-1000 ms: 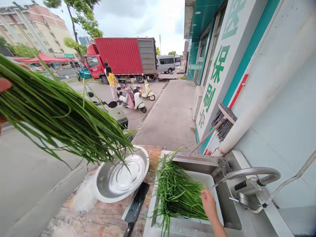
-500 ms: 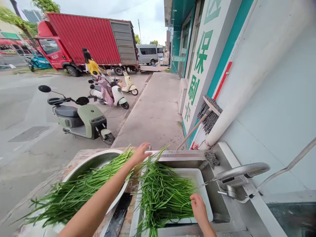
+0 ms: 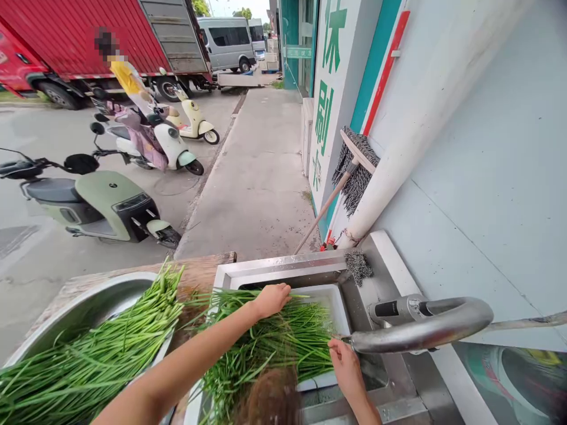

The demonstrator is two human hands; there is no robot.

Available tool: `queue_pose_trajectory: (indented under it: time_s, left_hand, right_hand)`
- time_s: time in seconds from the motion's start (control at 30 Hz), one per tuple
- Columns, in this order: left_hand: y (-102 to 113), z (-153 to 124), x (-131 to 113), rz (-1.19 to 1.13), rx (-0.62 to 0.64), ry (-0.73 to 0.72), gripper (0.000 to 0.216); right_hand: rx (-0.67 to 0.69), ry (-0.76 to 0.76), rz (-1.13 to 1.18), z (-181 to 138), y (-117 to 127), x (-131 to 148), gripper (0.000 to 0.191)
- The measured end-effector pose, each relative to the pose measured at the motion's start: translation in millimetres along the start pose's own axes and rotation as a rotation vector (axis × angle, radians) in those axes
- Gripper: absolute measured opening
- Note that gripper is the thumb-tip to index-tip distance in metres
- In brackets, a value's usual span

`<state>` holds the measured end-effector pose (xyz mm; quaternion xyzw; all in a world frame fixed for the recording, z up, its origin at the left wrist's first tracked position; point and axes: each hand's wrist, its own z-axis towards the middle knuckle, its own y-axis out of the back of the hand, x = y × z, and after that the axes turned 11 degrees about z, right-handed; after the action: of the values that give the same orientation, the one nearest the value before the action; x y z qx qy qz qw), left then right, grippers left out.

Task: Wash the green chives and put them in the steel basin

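Resting our left hand (image 3: 271, 299) on the chives (image 3: 283, 342) in the sink (image 3: 283, 268), we find stalks running 8 to 2 o'clock; our right hand (image 3: 348, 369) touches their 3 o'clock end. Whether either grip is clamped, we cannot tell.

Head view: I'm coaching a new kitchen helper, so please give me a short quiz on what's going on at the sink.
1. True or false: the left hand lies on the chives in the sink.
2. Where does the other chive bunch lie? A. in the metal bowl; B. on the pavement; C. on a scooter seat.
3. Fill in: the right hand is beside the spout tip of the ___.
Key: 1 true; 2 A; 3 faucet.
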<state>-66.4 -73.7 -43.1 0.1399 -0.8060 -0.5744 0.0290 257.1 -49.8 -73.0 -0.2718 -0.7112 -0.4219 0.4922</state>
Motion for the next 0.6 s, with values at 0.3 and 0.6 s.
queue_pose_trajectory:
  time_s: [0.3, 0.6]
  left_hand:
    - [-79, -30, -58, 0.04, 0.285, 0.167, 0.071]
    - [-106, 13, -66, -0.092, 0.308, 0.24, 0.083]
  right_hand:
    - [0.095, -0.061, -0.205, 16, 5, -27, 0.014]
    - [0.097, -0.024, -0.267, 112, -44, -57, 0.033]
